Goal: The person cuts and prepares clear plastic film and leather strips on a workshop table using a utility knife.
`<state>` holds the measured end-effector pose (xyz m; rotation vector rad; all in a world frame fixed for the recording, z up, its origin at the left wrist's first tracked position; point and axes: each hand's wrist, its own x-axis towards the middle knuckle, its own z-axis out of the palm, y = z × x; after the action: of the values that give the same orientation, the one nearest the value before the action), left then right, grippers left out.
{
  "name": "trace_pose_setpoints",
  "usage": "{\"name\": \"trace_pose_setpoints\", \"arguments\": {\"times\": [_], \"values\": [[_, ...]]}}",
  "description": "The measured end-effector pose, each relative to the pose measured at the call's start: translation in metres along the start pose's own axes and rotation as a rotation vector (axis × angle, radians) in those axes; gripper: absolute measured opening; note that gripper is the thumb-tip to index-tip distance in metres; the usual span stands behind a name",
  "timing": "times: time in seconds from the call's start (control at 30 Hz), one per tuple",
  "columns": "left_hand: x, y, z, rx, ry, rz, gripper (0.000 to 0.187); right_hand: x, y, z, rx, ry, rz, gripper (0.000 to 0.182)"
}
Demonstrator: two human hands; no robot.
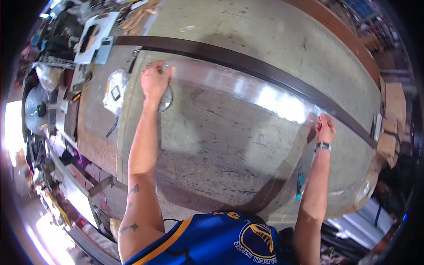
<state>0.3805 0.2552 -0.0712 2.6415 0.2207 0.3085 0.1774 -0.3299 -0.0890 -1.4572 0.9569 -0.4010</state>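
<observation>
A long strip of clear, shiny plastic film [238, 85] is stretched across the table between my two hands. My left hand [154, 81] pinches its left end with the fingers closed. At the other end, my right hand [325, 129], with a banded watch on the wrist, grips the film between thumb and fingers. Just beyond the strip, a long dark brown bar [212, 54] runs nearly parallel to it. A round shiny object [166, 99] lies beside my left wrist, partly hidden by it.
On the worktable [212, 150], a turquoise cutter-like tool [300, 186] lies left of my right forearm. A clear plastic bag [115, 95] and a black pen-like item [112, 126] are at the left. Cardboard boxes [393, 106] stand beyond the right edge; a brown board [340, 26] borders the far side.
</observation>
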Motion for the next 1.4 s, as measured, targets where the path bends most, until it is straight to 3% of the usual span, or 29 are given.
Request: {"name": "trace_pose_setpoints", "arguments": {"times": [0.07,0.1,0.17,0.23,0.27,0.33,0.5,0.6,0.8,0.9,1.03,1.1,1.13,1.17,1.27,1.4], "values": [[0.0,0.002,0.0,-0.03,-0.078,-0.023,0.042,0.011,0.015,-0.008,0.073,0.014,0.024,0.017],[-0.004,0.006,-0.003,-0.018,-0.024,0.027,0.045,-0.004,0.001,0.002,0.044,0.093,0.072,0.018],[-0.001,0.001,0.002,-0.073,-0.111,-0.026,0.05,-0.02,-0.025,0.003,-0.189,0.147,0.056,0.016],[0.007,-0.018,0.015,-0.101,-0.094,0.071,0.047,-0.002,0.0,-0.012,-0.204,0.243,-0.122,0.02],[0.008,-0.021,0.018,-0.094,-0.082,0.075,0.046,0.005,0.011,-0.02,-0.554,0.332,-0.346,0.023],[0.007,-0.019,0.019,-0.169,-0.079,0.037,0.046,0.002,0.011,-0.023,-0.589,0.372,-0.333,0.033],[0.006,-0.02,0.019,-0.258,-0.057,0.054,0.038,0.007,0.025,-0.033,-0.693,0.195,-0.344,0.03],[0.003,-0.017,0.018,-0.213,-0.045,0.076,0.036,0.006,0.029,-0.036,-0.585,0.196,-0.332,0.023],[0.001,-0.011,0.015,-0.187,-0.022,0.063,0.034,0.026,0.05,-0.053,-0.189,0.045,-0.224,0.025],[-0.002,-0.003,0.009,-0.172,-0.04,0.022,0.033,0.002,0.037,-0.069,-0.228,0.124,-0.237,0.027],[0.007,-0.017,0.011,-0.29,-0.024,0.023,0.037,-0.075,0.007,-0.103,-0.572,0.198,-0.46,0.023],[0.005,-0.02,0.012,-0.318,0.164,0.146,0.04,-0.133,0.006,-0.126,-0.767,0.162,-0.548,0.025],[-0.006,-0.007,0.006,-0.336,0.255,0.207,0.042,-0.16,0.012,-0.14,-0.866,0.14,-0.591,0.025],[-0.02,0.001,-0.005,-0.109,0.264,0.248,0.043,-0.187,0.021,-0.151,-0.942,0.136,-0.566,0.027],[-0.105,0.07,-0.005,-0.159,0.155,0.355,0.041,-0.241,0.044,-0.176,-1.105,0.134,-0.533,0.031],[-0.285,0.182,0.014,-0.339,-0.328,0.724,0.042,-0.252,0.078,-0.187,-1.089,0.169,-0.53,0.024]]}}
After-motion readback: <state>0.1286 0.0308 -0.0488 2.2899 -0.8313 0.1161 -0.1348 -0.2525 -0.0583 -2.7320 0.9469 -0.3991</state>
